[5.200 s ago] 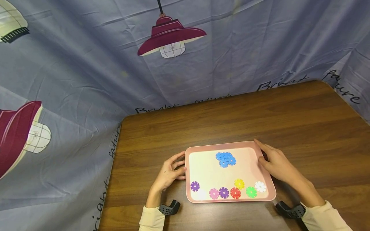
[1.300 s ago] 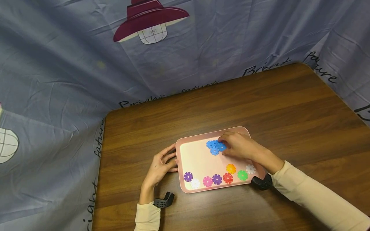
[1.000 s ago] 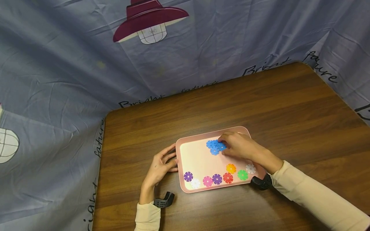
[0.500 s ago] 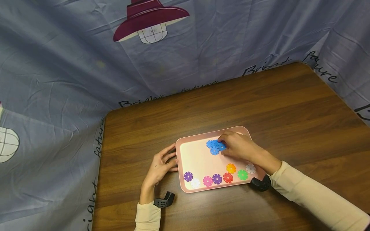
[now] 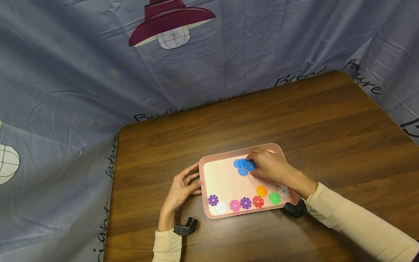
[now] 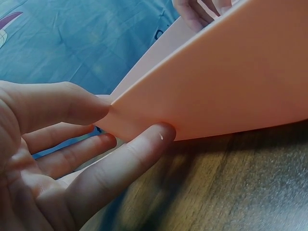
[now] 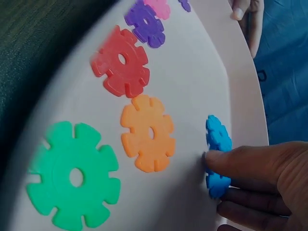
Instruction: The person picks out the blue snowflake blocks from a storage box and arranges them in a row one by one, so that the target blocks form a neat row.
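A pink tray (image 5: 226, 183) lies on the wooden table, with flower-shaped plastic snowflake discs in it. Near its far side sits a joined cluster of blue snowflake discs (image 5: 242, 166). My right hand (image 5: 271, 166) pinches the cluster's right end; in the right wrist view the thumb (image 7: 226, 161) lies on a blue disc, the other fingers on its opposite side. At the tray's left side, my left hand (image 5: 178, 191) touches the outer wall with fairly straight fingers. The left wrist view shows its thumb (image 6: 144, 144) against the pink wall (image 6: 216, 82).
Along the tray's near side lie loose discs: green (image 5: 274, 198), orange (image 5: 261, 191), red (image 5: 258, 202), pink (image 5: 235, 206), two purple (image 5: 213, 200) and two white (image 5: 283, 191). A lamp-printed curtain (image 5: 203, 72) hangs behind the wooden table (image 5: 196, 134).
Since the oldest frame, my right hand has gone from the tray's right edge to the blue cluster, and the head view has shifted. Over the last second both hands stay nearly still.
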A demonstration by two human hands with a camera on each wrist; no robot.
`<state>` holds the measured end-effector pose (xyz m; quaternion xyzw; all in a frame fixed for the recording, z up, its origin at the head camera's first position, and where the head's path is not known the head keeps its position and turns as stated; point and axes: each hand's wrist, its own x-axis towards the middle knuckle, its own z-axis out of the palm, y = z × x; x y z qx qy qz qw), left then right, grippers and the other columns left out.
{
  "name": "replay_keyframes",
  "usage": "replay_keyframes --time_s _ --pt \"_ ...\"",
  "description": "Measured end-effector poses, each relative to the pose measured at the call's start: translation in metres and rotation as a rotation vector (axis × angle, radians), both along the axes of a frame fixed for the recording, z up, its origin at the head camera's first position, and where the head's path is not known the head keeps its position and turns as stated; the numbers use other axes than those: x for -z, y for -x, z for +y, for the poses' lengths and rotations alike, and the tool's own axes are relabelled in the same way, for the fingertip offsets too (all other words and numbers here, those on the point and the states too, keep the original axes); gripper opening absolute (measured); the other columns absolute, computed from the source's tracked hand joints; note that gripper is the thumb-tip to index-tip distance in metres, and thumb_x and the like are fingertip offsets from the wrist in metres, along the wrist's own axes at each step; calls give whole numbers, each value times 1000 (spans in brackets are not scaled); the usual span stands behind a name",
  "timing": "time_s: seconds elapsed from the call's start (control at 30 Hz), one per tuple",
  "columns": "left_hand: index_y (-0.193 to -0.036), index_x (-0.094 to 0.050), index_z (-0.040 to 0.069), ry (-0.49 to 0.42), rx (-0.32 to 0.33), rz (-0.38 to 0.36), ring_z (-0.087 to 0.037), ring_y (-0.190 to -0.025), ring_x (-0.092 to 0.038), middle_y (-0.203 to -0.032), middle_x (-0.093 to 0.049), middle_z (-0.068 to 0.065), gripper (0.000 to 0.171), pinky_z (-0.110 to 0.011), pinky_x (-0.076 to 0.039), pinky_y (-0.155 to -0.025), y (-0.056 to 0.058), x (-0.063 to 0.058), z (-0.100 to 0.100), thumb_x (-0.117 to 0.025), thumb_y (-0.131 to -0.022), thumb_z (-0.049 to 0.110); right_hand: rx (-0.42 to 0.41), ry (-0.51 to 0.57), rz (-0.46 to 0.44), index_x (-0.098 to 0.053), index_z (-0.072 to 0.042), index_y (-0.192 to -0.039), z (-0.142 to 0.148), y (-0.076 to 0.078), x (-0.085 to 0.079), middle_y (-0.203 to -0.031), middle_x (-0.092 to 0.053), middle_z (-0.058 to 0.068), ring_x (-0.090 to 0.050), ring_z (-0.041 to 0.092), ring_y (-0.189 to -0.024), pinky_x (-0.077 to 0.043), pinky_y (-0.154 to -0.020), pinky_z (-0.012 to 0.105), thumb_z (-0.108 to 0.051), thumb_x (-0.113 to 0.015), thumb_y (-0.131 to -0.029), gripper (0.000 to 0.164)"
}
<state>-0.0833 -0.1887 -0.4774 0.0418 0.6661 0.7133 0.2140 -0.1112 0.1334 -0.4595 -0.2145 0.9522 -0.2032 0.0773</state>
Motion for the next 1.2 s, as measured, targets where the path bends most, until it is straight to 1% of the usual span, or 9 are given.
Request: replay_keyframes --time_s 0.23,0.4,1.03,1.2 --pt "-147 -42 2 0 -6 1 -42 -127 -49 -145 -44 -25 63 -41 -62 -72 0 0 0 -61 -89 -12 -1 -2 35 -71 -1 -110 -1 0 1 -111 -67 12 -64 27 -104 -55 -93 45 -19 -86 -75 42" --pt "-147 -41 3 0 -2 0 -42 -127 -49 -146 -43 -24 63 -41 -62 -72 0 1 0 -61 -89 -13 9 -3 33 -70 -1 -111 -1 -1 2 -111 -67 12 -64 26 -103 -55 -92 44 -19 -85 -76 41" --pt "-147 -42 4 9 -5 -6 -40 -128 -49 -144 -45 -25 64 -42 -62 -72 0 1 0 -61 -89 -12 2 2 40 -70 1 -110 -1 -2 4 -108 -66 13 -64 24 -97 -56 -90 42 -18 -81 -78 38" --pt "-148 -42 3 9 -7 -6 -40 -128 -49 -146 -44 -23 63 -43 -62 -73 0 1 0 -61 -89 -12 2 5 39 -70 1 -110 -1 -2 2 -109 -66 13 -64 25 -97 -56 -90 43 -18 -81 -78 39"
